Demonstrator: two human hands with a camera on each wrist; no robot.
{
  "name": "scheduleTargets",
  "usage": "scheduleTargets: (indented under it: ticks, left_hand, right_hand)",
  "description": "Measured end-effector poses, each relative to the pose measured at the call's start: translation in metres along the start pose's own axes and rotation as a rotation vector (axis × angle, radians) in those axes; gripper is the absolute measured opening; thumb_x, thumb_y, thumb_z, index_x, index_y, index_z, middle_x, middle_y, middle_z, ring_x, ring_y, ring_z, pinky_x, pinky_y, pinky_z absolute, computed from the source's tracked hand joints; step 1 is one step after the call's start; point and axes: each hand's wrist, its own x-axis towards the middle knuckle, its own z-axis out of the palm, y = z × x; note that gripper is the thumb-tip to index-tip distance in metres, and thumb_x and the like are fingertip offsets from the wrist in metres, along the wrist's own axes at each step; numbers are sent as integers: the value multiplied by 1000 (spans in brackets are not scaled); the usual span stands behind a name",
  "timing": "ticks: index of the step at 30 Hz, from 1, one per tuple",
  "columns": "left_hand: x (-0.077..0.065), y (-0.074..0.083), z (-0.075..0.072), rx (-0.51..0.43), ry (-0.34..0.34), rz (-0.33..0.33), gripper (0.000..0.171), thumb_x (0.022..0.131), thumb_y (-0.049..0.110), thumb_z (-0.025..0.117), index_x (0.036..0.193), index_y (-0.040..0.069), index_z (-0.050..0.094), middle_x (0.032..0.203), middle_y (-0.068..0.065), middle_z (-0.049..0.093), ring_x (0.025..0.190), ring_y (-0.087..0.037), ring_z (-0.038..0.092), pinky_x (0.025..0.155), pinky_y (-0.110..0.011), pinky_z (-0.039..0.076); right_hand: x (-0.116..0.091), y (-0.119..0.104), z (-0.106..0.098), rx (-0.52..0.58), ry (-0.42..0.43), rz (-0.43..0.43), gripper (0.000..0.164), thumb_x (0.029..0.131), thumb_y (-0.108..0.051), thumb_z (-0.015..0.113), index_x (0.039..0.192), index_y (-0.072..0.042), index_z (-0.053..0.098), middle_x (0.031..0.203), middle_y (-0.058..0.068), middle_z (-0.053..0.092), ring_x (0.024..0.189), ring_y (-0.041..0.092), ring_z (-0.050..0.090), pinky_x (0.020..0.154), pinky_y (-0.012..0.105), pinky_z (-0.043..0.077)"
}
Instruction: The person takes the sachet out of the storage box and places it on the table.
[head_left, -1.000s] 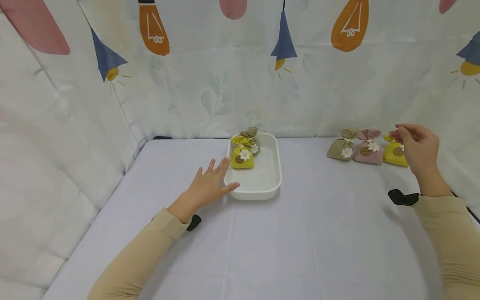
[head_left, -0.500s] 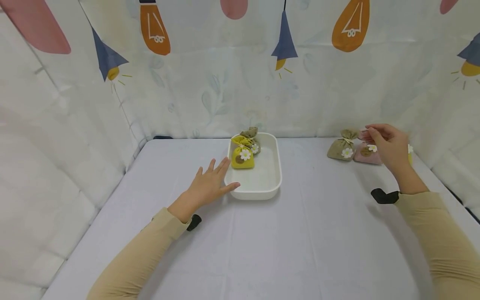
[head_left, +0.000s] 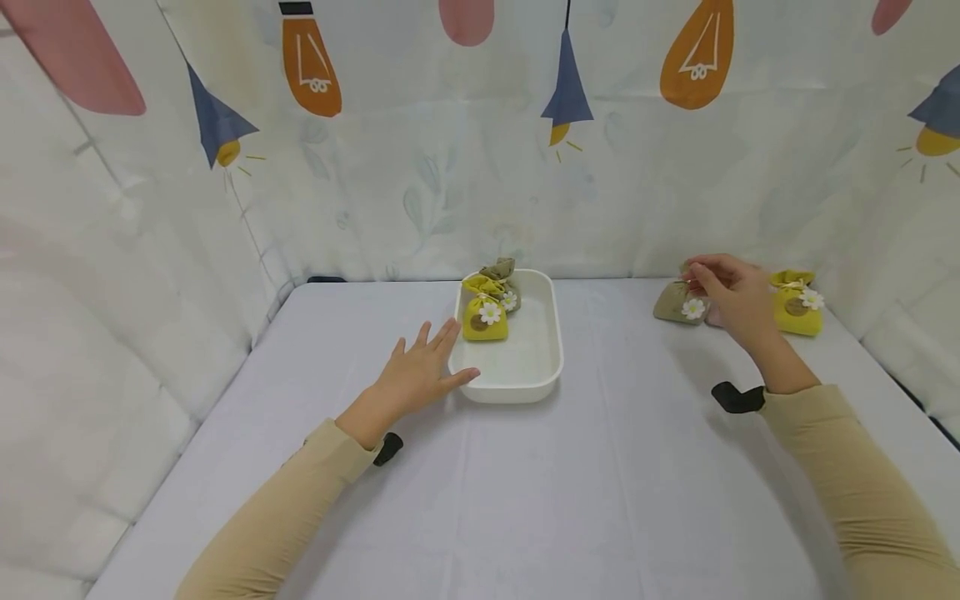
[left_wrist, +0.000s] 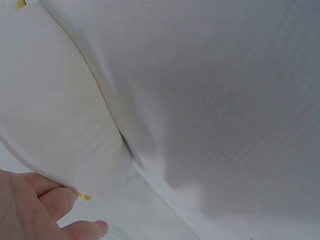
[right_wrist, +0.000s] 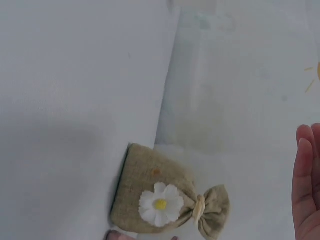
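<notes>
Fingers spread, my left hand (head_left: pixel 416 375) touches the left side of a white plastic tray (head_left: pixel 557 342); the left wrist view shows its fingertips against the tray wall (left_wrist: pixel 60 100). Inside the tray stand a yellow drawstring pouch (head_left: pixel 476 331) and, behind it, a khaki pouch (head_left: pixel 499 267), each with a white flower. My right hand (head_left: pixel 738 304) hovers at a khaki drawstring pouch (head_left: pixel 669 304) on the table, covering part of its top. In the right wrist view the fingers (right_wrist: pixel 304 175) stay apart from that pouch (right_wrist: pixel 137 182), holding nothing. A pink pouch (head_left: pixel 713 317) is mostly hidden behind the hand.
Right of the hand, another yellow pouch (head_left: pixel 798 320) sits near the table's back right. A white cloth covers the table (head_left: pixel 547 492). Printed fabric walls (head_left: pixel 450 208) rise behind and at both sides. A black wrist mount (head_left: pixel 738 397) juts from the right cuff.
My right hand has moved left, from over the yellow pouch past the pink one to the khaki pouch, uncovering the yellow one. The left hand has stayed at the tray.
</notes>
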Motion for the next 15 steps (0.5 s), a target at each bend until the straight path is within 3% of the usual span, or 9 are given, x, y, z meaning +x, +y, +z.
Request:
scheduleTargets:
  ticks: [6,15]
  left_hand:
    - [0,-1,1,5,4,2,95,101,69,45,166,11,8,170,-7,13,155,-42,8,117,-71,11]
    - [1,-1,1,0,13,12,95,100,69,45,166,10,11,170,-7,14,154,-43,9,116,-71,13]
  right_hand:
    - [2,-9,18,19,-36,-19,18,104,-4,59,114,6,70,92,-11,73,82,3,70,75,15,55]
    - [1,-23,49,90,-156,-39,19,104,-2,59,114,11,68,93,2,75,82,7,71,75,18,57]
